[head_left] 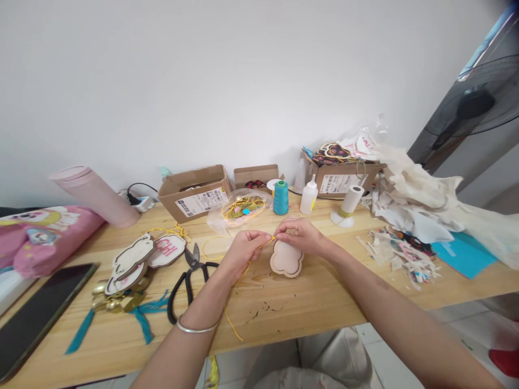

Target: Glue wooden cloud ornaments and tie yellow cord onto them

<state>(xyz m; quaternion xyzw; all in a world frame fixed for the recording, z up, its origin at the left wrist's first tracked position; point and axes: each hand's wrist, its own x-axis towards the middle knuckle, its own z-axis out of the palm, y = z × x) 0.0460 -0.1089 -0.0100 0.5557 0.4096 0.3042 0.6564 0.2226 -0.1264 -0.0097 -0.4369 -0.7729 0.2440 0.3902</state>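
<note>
My left hand (246, 249) pinches a yellow cord (234, 324), whose tail trails down to the table's front edge. Fingertips of my right hand (298, 236) meet it, closed on the same cord at the top of a wooden plaque (286, 260). The plaque is pale, cloud-shaped and dark-edged, and hangs or rests just below the right fingers. Black-handled scissors (190, 278) lie open beside my left forearm. Farther left is a pile of similar plaques (133, 255), one with pink letters, with gold bells (121, 300) and teal tassels (142, 324).
Behind my hands stand a teal thread spool (280, 198), a white glue bottle (309, 195) and cardboard boxes (198, 193). Scraps (409, 256) and crumpled white fabric (425, 189) lie right. A phone (42, 313), pink pouch (52, 235) and pink tumbler (97, 194) occupy the left.
</note>
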